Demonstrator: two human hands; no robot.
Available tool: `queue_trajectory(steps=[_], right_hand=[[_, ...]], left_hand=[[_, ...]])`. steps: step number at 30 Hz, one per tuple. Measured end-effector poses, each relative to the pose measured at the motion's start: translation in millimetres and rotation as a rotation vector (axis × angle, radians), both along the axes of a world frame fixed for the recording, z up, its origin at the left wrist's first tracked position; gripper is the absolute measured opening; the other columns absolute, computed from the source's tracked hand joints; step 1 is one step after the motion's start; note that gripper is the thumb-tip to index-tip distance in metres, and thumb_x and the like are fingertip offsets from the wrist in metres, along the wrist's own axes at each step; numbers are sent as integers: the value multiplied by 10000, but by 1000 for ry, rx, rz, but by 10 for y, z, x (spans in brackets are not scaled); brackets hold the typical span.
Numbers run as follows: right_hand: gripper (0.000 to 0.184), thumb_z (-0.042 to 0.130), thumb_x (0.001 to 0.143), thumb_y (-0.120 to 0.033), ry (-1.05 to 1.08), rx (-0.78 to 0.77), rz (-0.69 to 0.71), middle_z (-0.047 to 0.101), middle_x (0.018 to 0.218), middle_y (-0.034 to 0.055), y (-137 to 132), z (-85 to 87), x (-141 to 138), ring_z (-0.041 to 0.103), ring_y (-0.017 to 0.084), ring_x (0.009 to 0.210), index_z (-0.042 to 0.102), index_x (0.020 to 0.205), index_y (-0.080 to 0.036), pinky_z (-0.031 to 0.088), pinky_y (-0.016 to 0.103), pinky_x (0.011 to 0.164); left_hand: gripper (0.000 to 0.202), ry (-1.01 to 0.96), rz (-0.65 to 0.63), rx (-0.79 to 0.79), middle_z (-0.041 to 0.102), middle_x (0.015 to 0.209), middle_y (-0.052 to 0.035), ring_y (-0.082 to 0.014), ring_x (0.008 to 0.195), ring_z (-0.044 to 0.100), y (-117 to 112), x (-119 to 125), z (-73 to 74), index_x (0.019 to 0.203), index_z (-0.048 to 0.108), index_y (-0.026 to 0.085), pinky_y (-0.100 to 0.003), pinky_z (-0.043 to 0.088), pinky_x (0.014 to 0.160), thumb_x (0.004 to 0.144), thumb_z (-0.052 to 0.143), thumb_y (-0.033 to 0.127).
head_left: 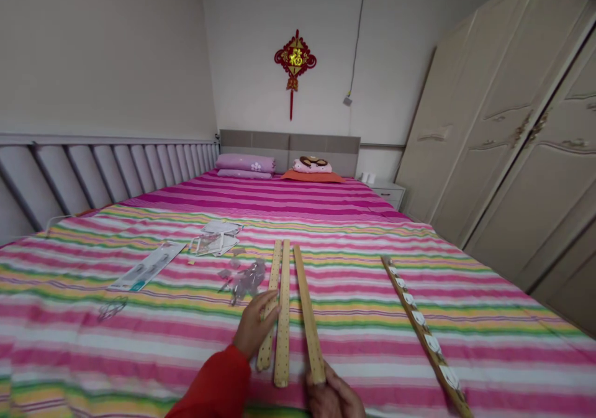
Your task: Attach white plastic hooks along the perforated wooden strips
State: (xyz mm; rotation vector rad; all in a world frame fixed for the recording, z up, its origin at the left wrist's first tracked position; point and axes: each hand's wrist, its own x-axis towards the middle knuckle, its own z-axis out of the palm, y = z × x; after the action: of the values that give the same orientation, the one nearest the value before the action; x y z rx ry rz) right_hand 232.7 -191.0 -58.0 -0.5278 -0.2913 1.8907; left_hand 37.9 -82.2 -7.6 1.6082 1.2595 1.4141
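Observation:
Three pale wooden strips with rows of small dark dots lie lengthwise ahead of me. My left hand (pixel 257 322) rests over the left strip (pixel 274 269), thumb and fingers apart, the fingertips reaching the edge of the middle strip (pixel 283 337). At the bottom of the view, my right hand (pixel 334 396) is closed round the near end of the right strip (pixel 307 312), whose far end slants a little to the left. Its lower fingers are partly hidden beneath the wood. Left of the strips sits crumpled clear plastic (pixel 249 280).
A longer wooden strip (pixel 421 325) bearing several white oval pieces lies at right. White masks (pixel 218 238), a flat packet (pixel 149 266) and a tangle of thin wire or bands (pixel 112 307) lie left on the striped sheet (pixel 186 356). A bed rail (pixel 116 166) borders the left side.

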Motion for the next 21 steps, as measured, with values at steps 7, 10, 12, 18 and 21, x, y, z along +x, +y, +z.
queue_trajectory(steps=[7,10,12,18,21], right_hand=[[373,867,566,-171,-14,-132,-89,748,818,136,-51,-33,-258,667,119,620,704,887,-71,537,202,625],[358,889,539,-252,-119,-96,-167,748,781,140,-65,-85,-328,679,146,595,697,781,-72,548,233,594],[390,871,571,-336,-196,-44,-198,744,780,138,-42,-116,-356,678,154,562,689,796,-75,541,242,546],[568,786,558,-593,-518,63,-233,696,606,56,41,-167,-364,577,105,353,664,796,-93,413,175,330],[608,734,569,-661,-589,54,-236,682,557,51,16,-118,-255,528,84,303,642,771,-95,360,155,292]], left_hand=[[368,-53,91,20,643,1198,-106,-263,1176,555,-228,-40,-444,1035,693,221,-427,397,1060,738,655,435],[408,-80,77,-22,623,1236,-113,-258,1197,543,-207,-61,-512,1077,669,205,-422,398,1059,758,629,457],[418,-58,68,-31,618,1249,-112,-266,1209,535,-188,-69,-519,1053,679,208,-423,397,1059,731,649,473],[405,46,54,3,637,1224,-118,-287,1185,556,-127,-109,-544,944,706,213,-451,411,1042,689,649,522],[422,70,43,-4,652,1201,-117,-293,1171,566,-95,-144,-569,918,711,210,-453,415,1038,681,639,552]])
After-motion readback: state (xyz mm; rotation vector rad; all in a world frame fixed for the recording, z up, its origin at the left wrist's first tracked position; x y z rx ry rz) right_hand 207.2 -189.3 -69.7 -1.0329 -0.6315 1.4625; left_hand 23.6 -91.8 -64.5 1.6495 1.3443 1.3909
